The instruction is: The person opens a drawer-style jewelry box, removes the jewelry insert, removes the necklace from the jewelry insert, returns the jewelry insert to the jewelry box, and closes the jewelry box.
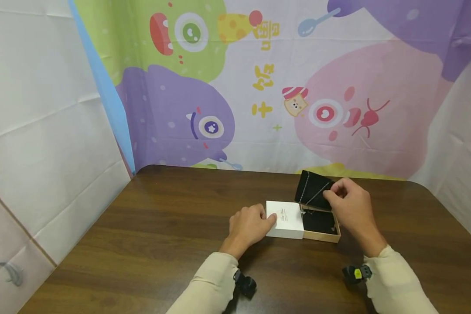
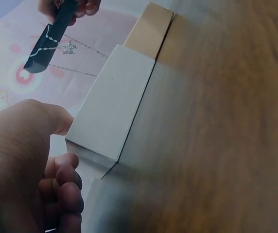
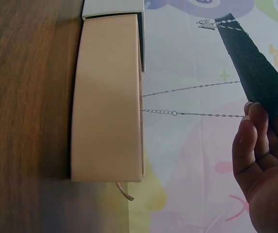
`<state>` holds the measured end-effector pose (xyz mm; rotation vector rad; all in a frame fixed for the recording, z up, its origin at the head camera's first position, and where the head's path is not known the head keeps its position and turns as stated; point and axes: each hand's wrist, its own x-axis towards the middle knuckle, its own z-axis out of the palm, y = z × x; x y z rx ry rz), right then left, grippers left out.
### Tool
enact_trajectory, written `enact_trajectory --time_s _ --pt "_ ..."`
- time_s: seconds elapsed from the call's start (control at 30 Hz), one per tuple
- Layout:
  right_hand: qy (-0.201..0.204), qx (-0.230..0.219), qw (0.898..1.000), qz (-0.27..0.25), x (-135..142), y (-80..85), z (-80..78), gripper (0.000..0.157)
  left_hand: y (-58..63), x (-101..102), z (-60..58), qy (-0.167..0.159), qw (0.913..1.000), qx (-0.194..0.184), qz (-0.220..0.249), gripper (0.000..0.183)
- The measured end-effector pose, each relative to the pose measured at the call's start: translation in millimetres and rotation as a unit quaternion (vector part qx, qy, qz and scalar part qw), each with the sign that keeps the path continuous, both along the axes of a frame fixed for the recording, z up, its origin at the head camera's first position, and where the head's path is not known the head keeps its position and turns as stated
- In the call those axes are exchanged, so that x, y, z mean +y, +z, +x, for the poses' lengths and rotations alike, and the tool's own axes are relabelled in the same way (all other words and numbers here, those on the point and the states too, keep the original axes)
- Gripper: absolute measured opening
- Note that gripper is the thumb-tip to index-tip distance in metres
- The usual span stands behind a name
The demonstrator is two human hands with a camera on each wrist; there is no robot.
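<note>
A small jewellery box lies on the table, its white sleeve (image 1: pixel 284 232) partly slid off a tan drawer (image 1: pixel 322 236). My left hand (image 1: pixel 248 224) holds the sleeve's left end, thumb on the top. Above the drawer, my right hand (image 1: pixel 352 206) pinches a black jewellery pad (image 1: pixel 313 185) at its right edge, and the pad is tilted up. A silver necklace chain (image 3: pixel 192 88) is looped over the pad and trails down into the drawer. Its sparkling pendant (image 2: pixel 69 47) hangs by the pad. Black lining (image 1: pixel 318 221) shows inside the drawer.
The box stands on a dark brown wooden table (image 1: pixel 172 244). A cloth backdrop with cartoon monsters (image 1: pixel 267 144) hangs behind the table's far edge, and pale cloth walls (image 1: pixel 43 109) flank it. A short ribbon tab (image 3: pixel 125 192) sticks out from the drawer's end.
</note>
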<state>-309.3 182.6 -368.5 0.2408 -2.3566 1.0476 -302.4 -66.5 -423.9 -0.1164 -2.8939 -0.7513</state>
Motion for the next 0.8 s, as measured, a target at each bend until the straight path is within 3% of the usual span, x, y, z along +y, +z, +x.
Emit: enact_trajectory --time_s 0.8 --pt "0.003 0.031 1.000 -0.003 -10.3 0.6 1.9 0.014 0.3 0.5 0.6 0.008 0.9993 0.028 0.023 0.038"
